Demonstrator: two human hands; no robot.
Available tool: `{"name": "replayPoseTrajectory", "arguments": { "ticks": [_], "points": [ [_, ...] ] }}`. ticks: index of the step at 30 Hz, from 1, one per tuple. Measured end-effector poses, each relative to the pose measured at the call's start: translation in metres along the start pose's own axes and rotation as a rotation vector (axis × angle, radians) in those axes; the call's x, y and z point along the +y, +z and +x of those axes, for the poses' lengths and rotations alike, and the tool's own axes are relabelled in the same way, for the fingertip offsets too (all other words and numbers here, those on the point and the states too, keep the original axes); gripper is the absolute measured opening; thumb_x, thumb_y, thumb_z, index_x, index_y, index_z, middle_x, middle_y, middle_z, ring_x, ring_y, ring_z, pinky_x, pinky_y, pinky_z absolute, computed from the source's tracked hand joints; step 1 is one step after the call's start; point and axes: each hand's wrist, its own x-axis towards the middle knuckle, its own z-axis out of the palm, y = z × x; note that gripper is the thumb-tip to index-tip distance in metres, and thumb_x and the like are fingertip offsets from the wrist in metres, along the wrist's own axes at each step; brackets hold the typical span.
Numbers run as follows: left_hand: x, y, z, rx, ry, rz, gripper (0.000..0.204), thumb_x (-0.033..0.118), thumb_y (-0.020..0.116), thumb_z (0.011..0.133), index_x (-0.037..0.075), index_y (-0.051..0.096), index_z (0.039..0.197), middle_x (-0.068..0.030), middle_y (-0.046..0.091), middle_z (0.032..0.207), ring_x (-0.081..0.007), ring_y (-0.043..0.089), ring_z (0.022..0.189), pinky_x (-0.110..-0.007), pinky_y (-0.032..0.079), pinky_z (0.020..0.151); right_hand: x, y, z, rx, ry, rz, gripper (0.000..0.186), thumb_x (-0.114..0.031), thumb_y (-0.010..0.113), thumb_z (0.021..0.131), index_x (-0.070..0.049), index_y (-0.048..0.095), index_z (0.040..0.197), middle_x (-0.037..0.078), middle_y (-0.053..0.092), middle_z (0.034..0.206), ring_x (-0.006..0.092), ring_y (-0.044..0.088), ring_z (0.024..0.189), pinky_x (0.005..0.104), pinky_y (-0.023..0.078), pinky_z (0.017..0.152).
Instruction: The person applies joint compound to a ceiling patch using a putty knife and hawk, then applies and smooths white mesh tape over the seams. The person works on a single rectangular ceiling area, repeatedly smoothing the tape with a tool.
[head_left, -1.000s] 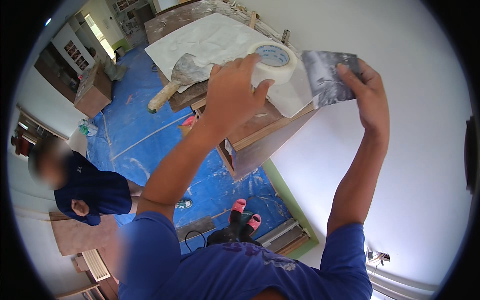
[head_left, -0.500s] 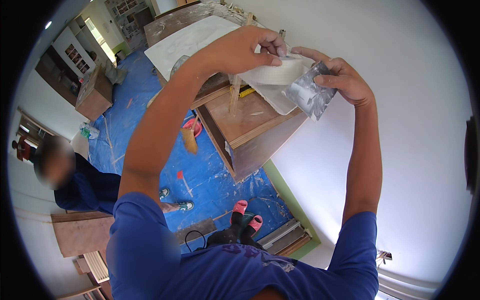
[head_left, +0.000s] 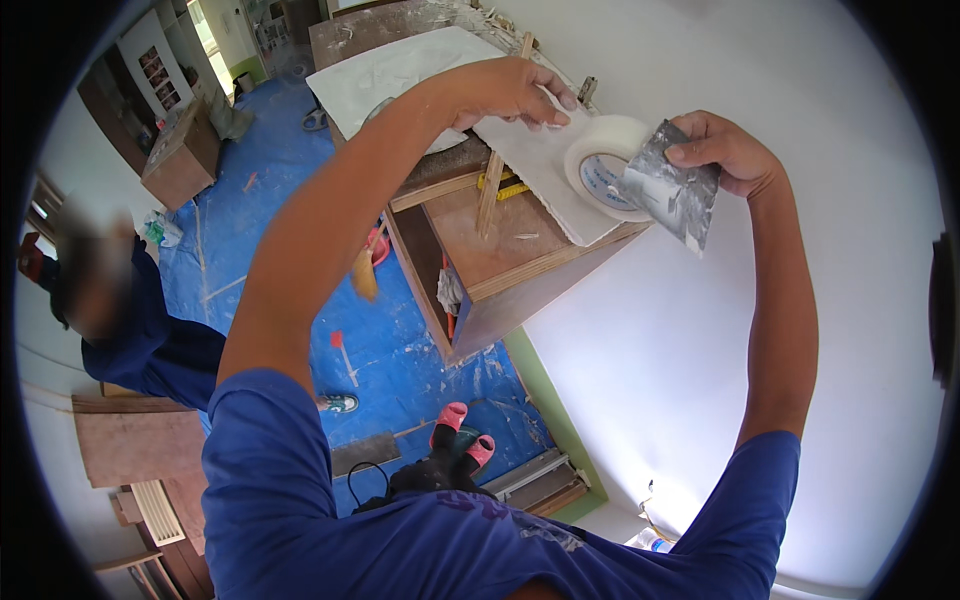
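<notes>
My right hand (head_left: 735,150) pinches a grey, plaster-smeared scraper (head_left: 672,190), its thumb flat on the blade. A roll of white tape (head_left: 622,132) with a printed core shows its round side just left of the blade, partly covered by it. The fingers gripping the roll, if any, are hidden. To the left of the roll, my left hand (head_left: 530,98) has its fingers curled in and the thumb near the fingertips. Whatever lies between them is too small to make out. A white board (head_left: 540,165) lies below both hands on a wooden cabinet (head_left: 500,245).
A wooden stick (head_left: 490,195) and a yellow tool (head_left: 512,187) lie on the cabinet. A white wall (head_left: 680,320) rises on the right. Blue sheeting (head_left: 300,330) covers the floor, with a brush (head_left: 364,275) on it. Another person (head_left: 140,340) stands at the left.
My right hand has moved right with the scraper, away from my left hand. The tape roll has turned from edge-on to showing its side and core.
</notes>
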Motion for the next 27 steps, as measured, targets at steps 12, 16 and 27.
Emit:
{"name": "replayPoseTrajectory", "arguments": {
  "ticks": [12,16,27],
  "points": [
    [-0.041,0.000,0.057,0.124,0.066,0.606,0.056,0.018,0.093,0.076,0.008,0.071,0.127,-0.0134,0.074,0.110,-0.0274,0.071,0.107,-0.043,0.054,0.090,-0.028,-0.003,0.062,-0.004,0.206,-0.008,0.030,-0.038,0.078,0.098,-0.010,0.070,0.102,-0.007,0.058,0.065,-0.0001,0.035,0.044,0.0223,0.033,0.043],
    [-0.034,-0.001,0.049,0.146,0.011,0.726,0.053,0.022,0.093,0.077,0.012,0.073,0.125,-0.0134,0.070,0.125,-0.0315,0.067,0.118,-0.047,0.053,0.095,-0.010,0.002,0.042,0.047,0.123,0.119,0.032,-0.039,0.077,0.099,-0.009,0.071,0.107,-0.006,0.063,0.071,0.0010,0.036,0.044,0.0230,0.033,0.044],
    [-0.045,0.007,0.019,0.109,0.261,0.992,0.019,0.017,0.080,0.090,0.015,0.082,0.109,-0.0068,0.075,0.114,-0.0265,0.068,0.118,-0.045,0.043,0.106,-0.045,-0.012,0.084,-0.027,0.268,-0.340,0.027,-0.033,0.080,0.094,-0.007,0.075,0.099,-0.007,0.065,0.074,0.0012,0.031,0.047,0.0197,0.024,0.042]
  ]
}}
